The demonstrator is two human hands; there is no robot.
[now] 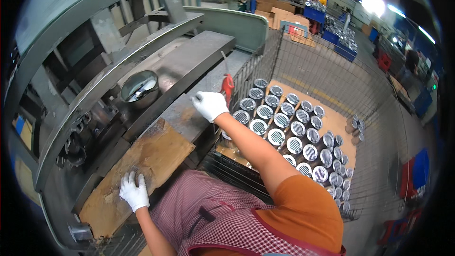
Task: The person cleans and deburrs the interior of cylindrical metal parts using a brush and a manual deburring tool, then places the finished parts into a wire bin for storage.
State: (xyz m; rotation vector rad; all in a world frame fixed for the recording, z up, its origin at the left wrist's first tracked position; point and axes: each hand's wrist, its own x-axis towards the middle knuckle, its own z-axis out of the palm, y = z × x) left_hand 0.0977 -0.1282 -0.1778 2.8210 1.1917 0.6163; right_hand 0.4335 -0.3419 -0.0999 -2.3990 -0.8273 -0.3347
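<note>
On the far left rises a grey machine frame (102, 31) of curved beams and upright slats, its edges bent by the lens. Low at the left, a small grey metal piece (80, 232) sits just beside the near end of a worn brown board (163, 148), which stretches slantwise along the front of the machine and shows dark stains around its middle. The left hand (134, 191), in a white glove, rests upon this board toward its near edge, its grip spread and the fingers pointing away from the wearer. Beyond the board, a metal bowl (142, 101) with shiny contents stands inside the machine. Farther right, a grey ledge (182, 119) adjoins the board's far end; over it is the right hand (209, 106), also white-gloved, its fingers curled; whether its grip pinches anything cannot be told. A red-handled tool (228, 88) is just beyond that hand. The checked apron (204, 204) fills the lower middle, below the outstretched right arm. To the right, a wire cage (327, 52) holds rows of upright cylinders (295, 145) with shiny, slotted tops, standing on brown cardboard (342, 119). Farther back are blue bins (339, 47) heaped with metallic parts.
</note>
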